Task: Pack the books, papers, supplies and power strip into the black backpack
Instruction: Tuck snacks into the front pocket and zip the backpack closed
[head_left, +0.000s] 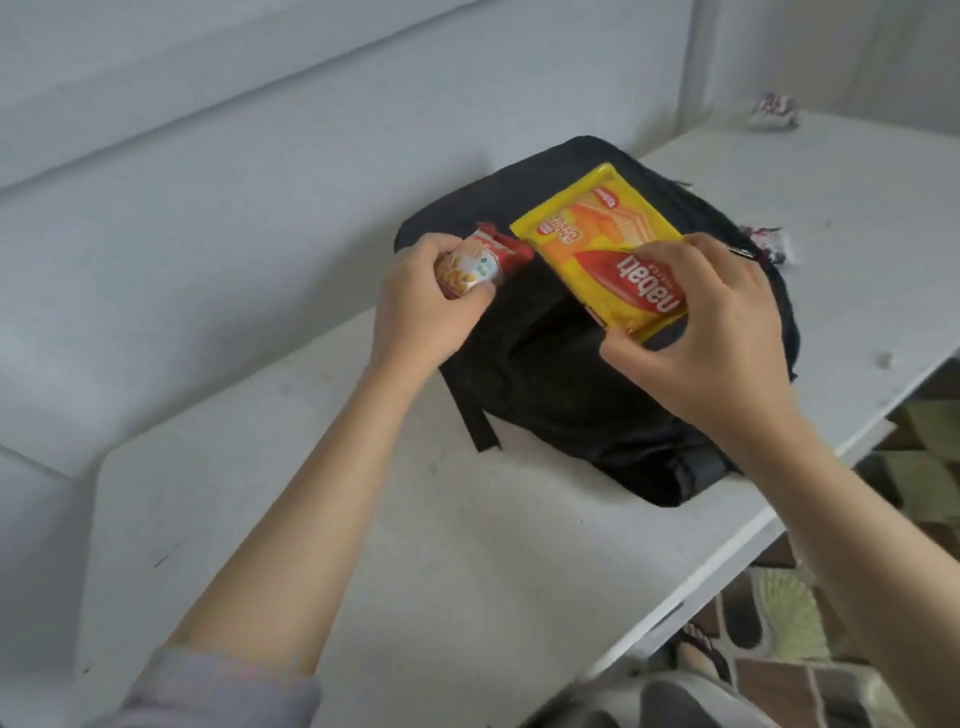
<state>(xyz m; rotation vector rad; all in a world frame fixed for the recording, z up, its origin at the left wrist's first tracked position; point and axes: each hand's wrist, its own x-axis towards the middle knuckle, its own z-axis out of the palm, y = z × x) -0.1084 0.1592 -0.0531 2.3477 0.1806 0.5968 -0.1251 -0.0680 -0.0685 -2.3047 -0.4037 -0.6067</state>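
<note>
One white table, black backpack lay flat near its right edge, yellow wafer packet atop the backpack was pinched at its near end by the right hand, red snack packet gripped in the curled left hand.

Both bare forearms reach from the bottom of the frame toward its centre. The left forearm rises from the lower left, where a pale sleeve is pushed up near the elbow. The left hand, left of centre, curls fingers and thumb round a small red snack packet. The right forearm enters from the lower right edge. The right hand, its back to the camera, pinches the near end of a yellow Nabati wafer packet.
</note>
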